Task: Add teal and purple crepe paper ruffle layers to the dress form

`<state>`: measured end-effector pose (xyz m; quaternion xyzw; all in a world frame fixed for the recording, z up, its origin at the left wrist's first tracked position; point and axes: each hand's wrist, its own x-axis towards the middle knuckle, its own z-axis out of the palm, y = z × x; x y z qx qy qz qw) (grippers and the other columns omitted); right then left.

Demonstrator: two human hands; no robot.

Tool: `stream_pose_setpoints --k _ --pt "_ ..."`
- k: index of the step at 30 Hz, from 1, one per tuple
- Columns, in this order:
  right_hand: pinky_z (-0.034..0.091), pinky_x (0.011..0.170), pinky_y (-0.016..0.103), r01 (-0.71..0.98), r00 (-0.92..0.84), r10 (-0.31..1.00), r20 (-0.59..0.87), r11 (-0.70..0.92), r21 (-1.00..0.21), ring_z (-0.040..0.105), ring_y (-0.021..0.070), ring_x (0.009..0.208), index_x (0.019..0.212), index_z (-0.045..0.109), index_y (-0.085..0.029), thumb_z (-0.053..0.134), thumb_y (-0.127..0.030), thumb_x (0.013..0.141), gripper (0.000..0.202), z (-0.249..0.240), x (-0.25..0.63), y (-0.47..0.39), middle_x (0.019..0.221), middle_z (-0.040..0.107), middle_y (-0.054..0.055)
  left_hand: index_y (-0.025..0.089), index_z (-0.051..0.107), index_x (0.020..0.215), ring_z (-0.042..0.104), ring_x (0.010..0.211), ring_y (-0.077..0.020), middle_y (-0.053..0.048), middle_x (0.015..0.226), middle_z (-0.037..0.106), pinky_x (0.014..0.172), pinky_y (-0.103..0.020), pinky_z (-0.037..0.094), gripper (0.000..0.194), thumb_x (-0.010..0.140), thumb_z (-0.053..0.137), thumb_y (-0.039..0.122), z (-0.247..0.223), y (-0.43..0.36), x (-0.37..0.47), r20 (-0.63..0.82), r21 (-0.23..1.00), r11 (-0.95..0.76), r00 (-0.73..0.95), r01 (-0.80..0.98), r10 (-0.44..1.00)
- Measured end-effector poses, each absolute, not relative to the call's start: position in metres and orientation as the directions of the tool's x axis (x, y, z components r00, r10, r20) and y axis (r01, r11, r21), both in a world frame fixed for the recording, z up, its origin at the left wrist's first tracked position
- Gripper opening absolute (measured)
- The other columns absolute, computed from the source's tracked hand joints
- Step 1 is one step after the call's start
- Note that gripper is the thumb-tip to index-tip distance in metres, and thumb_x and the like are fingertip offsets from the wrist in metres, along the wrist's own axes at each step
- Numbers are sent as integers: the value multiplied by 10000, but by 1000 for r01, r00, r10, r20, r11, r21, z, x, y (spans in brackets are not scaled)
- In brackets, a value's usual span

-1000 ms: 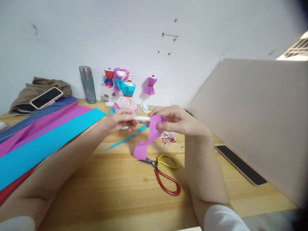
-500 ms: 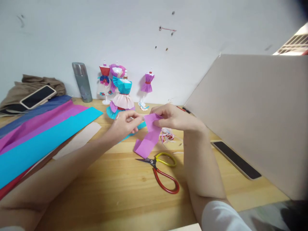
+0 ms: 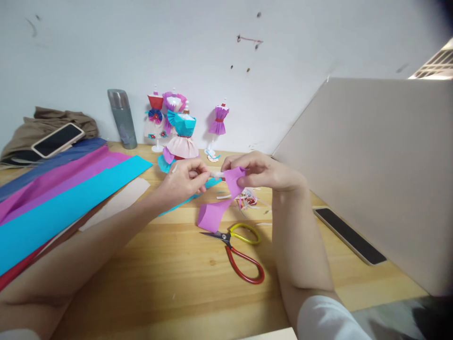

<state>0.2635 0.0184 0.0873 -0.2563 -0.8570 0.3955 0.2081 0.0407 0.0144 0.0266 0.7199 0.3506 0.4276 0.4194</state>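
Observation:
My left hand (image 3: 189,182) is closed in a pinch on one end of a thin white strip (image 3: 216,174) that stretches across to the purple paper. My right hand (image 3: 260,172) grips the purple crepe-like paper strip (image 3: 234,182) between thumb and fingers. The strip's lower end bends down to the table, touching it near the scissors (image 3: 226,238). These have a yellow and a red handle loop and lie with the blades slightly apart or closed, I cannot tell. Behind my left hand lies a narrow blue strip (image 3: 191,200). Whether the white strip is stuck to the purple paper is hidden.
Small dress forms in paper dresses (image 3: 184,130) stand by the wall, one in purple (image 3: 219,123). A bottle (image 3: 122,118), coloured sheets (image 3: 81,200) and a phone (image 3: 58,140) are at left. Paper scraps (image 3: 248,200), another phone (image 3: 350,236) and a white panel (image 3: 375,165) are at right.
My right hand has shifted slightly right with the purple strip, away from my left hand. The white strip now shows stretched between them. The purple strip has twisted.

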Motion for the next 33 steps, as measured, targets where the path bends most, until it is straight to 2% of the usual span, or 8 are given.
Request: stream_pose_setpoints --k 4,8,12,17,21,24,27,33 --pt "438 722 273 210 -757 621 205 527 -823 558 143 804 705 652 -155 672 -215 768 89 83 268 25 885 603 27 163 596 842 575 561 -95 11 669 616 522 -208 438 116 818 629 271 28 8 40 529 750 -629 386 203 756" --pt "425 687 263 217 -746 641 179 488 -845 539 136 778 716 653 -150 679 -224 756 89 81 262 25 863 591 21 173 588 906 540 577 -79 25 727 608 557 -204 420 149 853 666 289 20 7 39 762 364 -821 366 439 534" --pt "411 642 243 206 -747 643 171 468 -859 517 116 727 733 640 -141 682 -233 761 105 81 256 23 835 571 14 171 587 829 547 582 -98 9 728 625 533 -233 366 95 917 553 167 15 11 38 896 -47 -823 387 566 215" --pt "394 598 224 174 -743 642 189 457 -872 494 92 676 716 630 -136 688 -227 754 114 83 256 21 829 566 9 164 602 780 563 608 -115 -1 682 620 526 -245 352 187 944 525 119 18 12 36 887 -209 -806 455 554 82" --pt "382 582 221 166 -738 648 189 445 -880 481 80 643 722 641 -128 681 -202 741 86 83 256 22 810 572 4 151 619 750 554 621 -111 -7 679 616 562 -235 396 194 927 545 119 22 9 37 885 -20 -896 425 444 191" --pt "380 577 220 151 -733 650 200 443 -884 490 84 647 712 644 -124 670 -191 724 72 82 257 24 790 582 4 156 594 683 539 600 -101 6 650 596 569 -228 418 194 877 594 167 28 9 38 784 419 -865 371 276 498" --pt "367 561 216 126 -722 652 231 452 -883 489 87 642 643 610 -129 659 -181 705 95 80 258 26 747 564 -1 161 579 673 577 571 -104 9 609 609 552 -221 461 181 812 642 259 34 11 38 537 792 -606 386 74 750" --pt "343 517 217 75 -655 683 322 483 -872 447 78 594 662 647 -126 620 -146 658 34 83 263 23 722 522 -14 163 576 664 605 505 -98 8 527 637 526 -199 502 222 688 743 307 42 14 36 294 952 -301 438 -56 850"
